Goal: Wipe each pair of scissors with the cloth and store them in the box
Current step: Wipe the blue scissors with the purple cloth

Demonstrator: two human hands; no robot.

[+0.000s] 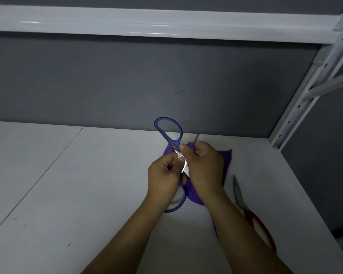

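A pair of blue-handled scissors (168, 131) is held spread wide above the white shelf (87, 184), one handle loop pointing up and the other low beside my left wrist. My left hand (163, 175) grips the lower handle. My right hand (203, 167) holds the purple cloth (225, 158) bunched round one blade, whose thin tip sticks out just above my fingers. The bright pivot shows between my two hands. A second pair of scissors (238, 191), with red handles and shut blades, lies flat on the shelf to the right, partly hidden by my right forearm. No box is in view.
The shelf ends at a grey back wall (147, 86). A white slotted metal upright (297, 107) stands at the right corner, and a white beam (147, 22) runs overhead. The shelf's right edge drops off just past the red-handled scissors.
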